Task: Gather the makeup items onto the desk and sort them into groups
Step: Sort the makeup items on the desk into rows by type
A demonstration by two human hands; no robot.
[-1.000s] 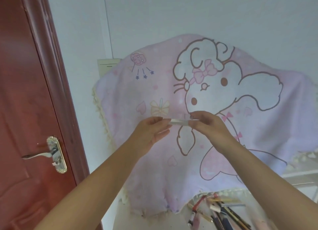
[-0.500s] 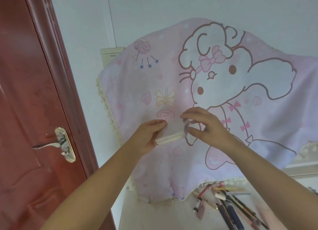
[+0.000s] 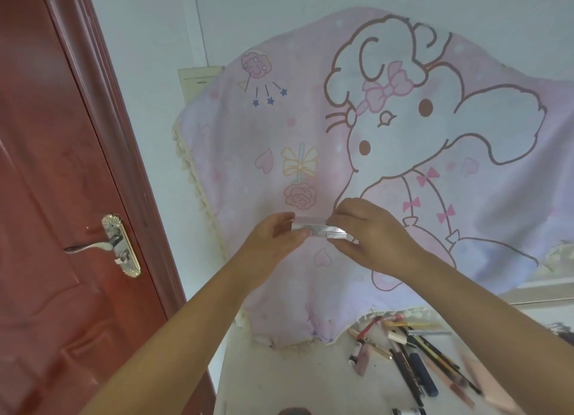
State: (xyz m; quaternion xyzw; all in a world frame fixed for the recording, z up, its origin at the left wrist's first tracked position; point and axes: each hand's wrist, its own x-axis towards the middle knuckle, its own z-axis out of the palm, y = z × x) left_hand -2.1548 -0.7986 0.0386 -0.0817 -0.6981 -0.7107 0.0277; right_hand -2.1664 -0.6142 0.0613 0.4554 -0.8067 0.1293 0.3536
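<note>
Overhead, pink cartoon cloth (image 3: pixel 388 153) beside red door (image 3: pixel 46 197).

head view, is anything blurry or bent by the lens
Head view: the door frame bows from wide-angle distortion; the pencils at lower right smear with blur; the shiny case held between left hand and right hand catches soft glare; lighting is flat, no hard shadows.

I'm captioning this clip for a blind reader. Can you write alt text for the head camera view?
Both hands, left hand and right hand, hold a small silvery makeup case up before a pink cartoon cloth. Below, pencils and tubes lie grouped on the desk; a red door stands at left.
</note>
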